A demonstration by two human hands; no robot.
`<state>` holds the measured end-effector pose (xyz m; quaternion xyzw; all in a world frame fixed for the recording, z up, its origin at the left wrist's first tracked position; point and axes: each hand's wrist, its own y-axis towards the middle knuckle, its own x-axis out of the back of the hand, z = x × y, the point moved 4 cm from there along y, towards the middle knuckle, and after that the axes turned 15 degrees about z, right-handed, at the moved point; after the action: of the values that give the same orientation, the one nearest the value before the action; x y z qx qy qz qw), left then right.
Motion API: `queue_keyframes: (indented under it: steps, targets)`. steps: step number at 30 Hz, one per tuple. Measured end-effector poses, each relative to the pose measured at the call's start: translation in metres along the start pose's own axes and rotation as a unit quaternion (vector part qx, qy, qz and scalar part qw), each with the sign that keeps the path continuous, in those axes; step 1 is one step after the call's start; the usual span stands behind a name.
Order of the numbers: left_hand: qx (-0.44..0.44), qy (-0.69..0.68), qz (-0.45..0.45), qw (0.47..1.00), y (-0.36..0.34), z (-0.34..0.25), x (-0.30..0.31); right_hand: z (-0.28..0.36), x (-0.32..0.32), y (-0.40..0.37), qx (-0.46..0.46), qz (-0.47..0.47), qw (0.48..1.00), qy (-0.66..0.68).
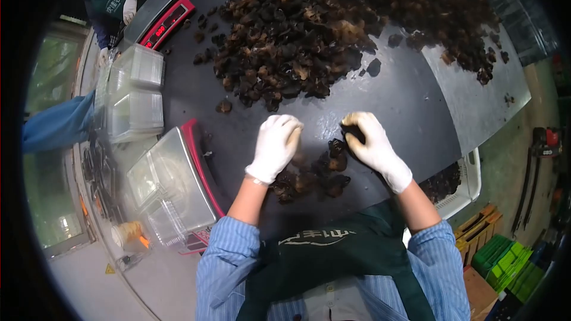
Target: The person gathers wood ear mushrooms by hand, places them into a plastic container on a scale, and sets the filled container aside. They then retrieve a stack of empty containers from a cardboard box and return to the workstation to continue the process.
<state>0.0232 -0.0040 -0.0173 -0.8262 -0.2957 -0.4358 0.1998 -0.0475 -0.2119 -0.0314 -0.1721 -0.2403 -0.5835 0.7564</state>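
Observation:
Both of my hands wear white gloves and hover over the dark tabletop. My left hand (275,147) has its fingers curled together with the thumb against them; whatever lies inside the curl is hidden. In my right hand (375,147) a dark piece of wood ear mushroom (352,131) is pinched between thumb and fingers. Below and between the hands lies a small group of brown-black wood ear mushrooms (335,184), partly blurred near the left wrist. A large heap of wood ear mushrooms (291,41) spreads across the far side.
A red-edged scale (172,172) with clear plastic boxes stands at left. Stacked clear boxes (137,98) and a second red scale (160,27) are behind it, near another person's gloved hand (129,9). A white basket (473,181) of mushrooms sits beneath the table's right edge.

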Motion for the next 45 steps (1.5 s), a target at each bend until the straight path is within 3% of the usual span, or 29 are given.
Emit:
queue_keyframes:
  steps: [2,3,7,10,14,15,19,22,24,26,30,31,33,36,37,39,42,43,45]
  targets:
    - [0.034,0.022,-0.011,0.999,-0.027,-0.001,0.005,0.015,-0.005,-0.017,0.028,0.041,0.996,-0.078]
    - [0.051,0.033,-0.016,0.998,-0.041,-0.006,0.005,0.017,-0.011,-0.023,0.001,0.082,0.995,-0.049]
    - [0.057,0.002,0.057,0.997,-0.085,-0.025,-0.009,0.051,-0.047,-0.031,0.087,0.201,0.972,-0.080]
    - [0.036,0.001,0.008,0.999,-0.110,-0.037,-0.034,0.064,-0.078,-0.034,0.124,0.154,0.974,-0.106]
    - [0.038,-0.146,-0.168,0.974,-0.105,-0.039,-0.050,0.073,-0.104,-0.017,0.112,0.101,0.988,-0.018]
    - [0.051,-0.158,-0.192,0.967,-0.105,-0.035,-0.054,0.071,-0.114,-0.016,0.141,0.043,0.989,0.016]
    - [0.101,-0.397,-0.321,0.854,-0.102,-0.033,-0.038,0.092,-0.128,-0.004,0.108,-0.083,0.984,0.115]
    - [0.098,-0.433,-0.381,0.811,-0.126,-0.044,0.005,0.135,-0.129,0.010,0.174,-0.067,0.970,0.154]
    - [0.134,-0.371,-0.417,0.819,-0.158,-0.054,0.045,0.182,-0.129,0.024,0.233,-0.019,0.949,0.211]
    - [0.193,-0.329,-0.463,0.800,-0.196,-0.055,0.079,0.226,-0.139,0.043,0.296,0.093,0.917,0.250]
    - [0.163,-0.418,-0.570,0.688,-0.271,-0.037,0.127,0.310,-0.193,0.075,0.358,0.190,0.873,0.271]
    - [0.201,-0.383,-0.576,0.694,-0.286,-0.027,0.134,0.320,-0.215,0.080,0.332,0.258,0.864,0.278]
    - [0.279,-0.303,-0.552,0.725,-0.320,0.008,0.143,0.334,-0.251,0.091,0.352,0.255,0.876,0.209]
    - [0.370,-0.131,-0.387,0.834,-0.362,0.072,0.133,0.339,-0.265,0.106,0.278,0.361,0.887,-0.079]
    - [0.388,-0.062,-0.314,0.864,-0.359,0.080,0.129,0.338,-0.268,0.107,0.284,0.334,0.893,-0.104]
    - [0.375,-0.062,-0.362,0.851,-0.356,0.080,0.126,0.335,-0.271,0.104,0.292,0.279,0.901,-0.155]
    - [0.364,-0.045,-0.370,0.853,-0.338,0.071,0.131,0.313,-0.233,0.096,0.385,0.125,0.914,0.019]
    - [0.372,-0.029,-0.370,0.851,-0.332,0.071,0.132,0.298,-0.215,0.093,0.362,0.124,0.921,0.069]
    - [0.379,-0.004,-0.379,0.844,-0.320,0.070,0.134,0.247,-0.185,0.083,0.321,0.034,0.944,0.063]
